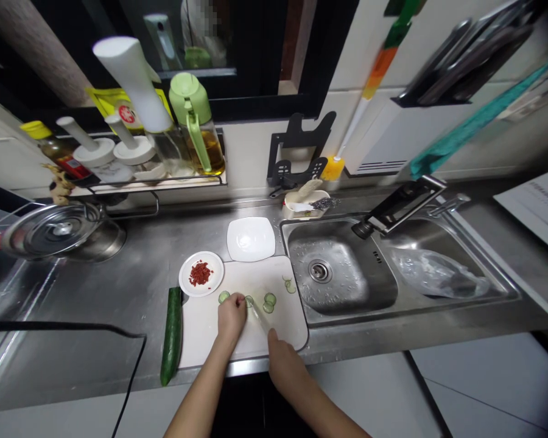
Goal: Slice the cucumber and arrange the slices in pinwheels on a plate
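Note:
My right hand (pixel 284 359) is wrapped round the handle of a knife (pixel 261 317), whose blade points up and left over the white cutting board (pixel 201 340). The fingers of my left hand (pixel 232 315) are curled and pinch the edge of a thin cucumber slice (pixel 249 301) by the knife tip. Another cucumber slice (pixel 223 296) lies just behind my left hand. A few overlapping cucumber slices (pixel 269 303) sit right of the blade, and thin green peel slivers (pixel 289 285) lie near the board's right side. A whole cucumber (pixel 171 337) rests along the left edge.
Behind the board stand a white plate (pixel 187 263) with chopped red bits (pixel 200 273) and a white square dish (pixel 251 238). The steel sink (pixel 347 304) borders the right side. A lidded pot (pixel 95 237) and a black cable (pixel 134 365) are on the left.

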A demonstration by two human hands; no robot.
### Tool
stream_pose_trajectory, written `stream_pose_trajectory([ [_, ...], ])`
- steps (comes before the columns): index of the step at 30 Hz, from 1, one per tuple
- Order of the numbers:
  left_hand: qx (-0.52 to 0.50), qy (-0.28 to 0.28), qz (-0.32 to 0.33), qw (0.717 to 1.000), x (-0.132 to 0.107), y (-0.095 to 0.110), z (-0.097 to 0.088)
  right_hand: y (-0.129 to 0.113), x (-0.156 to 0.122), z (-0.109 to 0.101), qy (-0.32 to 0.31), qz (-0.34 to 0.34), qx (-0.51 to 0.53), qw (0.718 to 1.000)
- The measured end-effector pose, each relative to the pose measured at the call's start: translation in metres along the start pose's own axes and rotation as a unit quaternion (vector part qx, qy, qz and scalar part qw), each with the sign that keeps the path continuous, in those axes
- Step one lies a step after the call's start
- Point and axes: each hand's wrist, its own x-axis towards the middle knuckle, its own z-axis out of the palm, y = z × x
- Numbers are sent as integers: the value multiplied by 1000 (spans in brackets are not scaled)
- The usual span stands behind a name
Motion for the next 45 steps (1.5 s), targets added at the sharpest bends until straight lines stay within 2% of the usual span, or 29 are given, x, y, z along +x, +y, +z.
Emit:
stream_pose_trajectory([
  [9, -31, 2, 14, 999, 0, -2, 0, 29, -15, 25, -3, -2, -24, 1000],
  [14, -55, 19, -15, 998, 2, -8, -21, 31, -14, 26, -16, 4, -23, 1000],
  [20, -30, 58, -63, 996, 10, -31, -41, 33, -12, 31, 2, 0, -31, 1000],
  [24, 21, 84, -29, 996, 11, -39, -41, 32, -13, 28, -4, 2, -31, 1000],
  [28, 40, 108, 43, 992, 9, -32, -35, 29, -16, 21, -24, 11, -40, 999],
  [30, 25, 76, 85, 993, 10, -21, -29, 27, -17, 19, -28, 12, -40, 999],
  [34, 37, -62, 152, 986, 16, 11, -12, 26, -18, 19, -19, 13, -34, 999],
  [38, 89, -175, 129, 972, 23, 37, 5, 26, -18, 21, -16, 7, -36, 999],
  [41, 116, -206, 130, 963, 25, 45, 11, 27, -18, 21, -8, 6, -49, 999],
  [45, 132, -215, 147, 956, 25, 48, 13, 27, -20, 20, -7, 4, -33, 999],
])
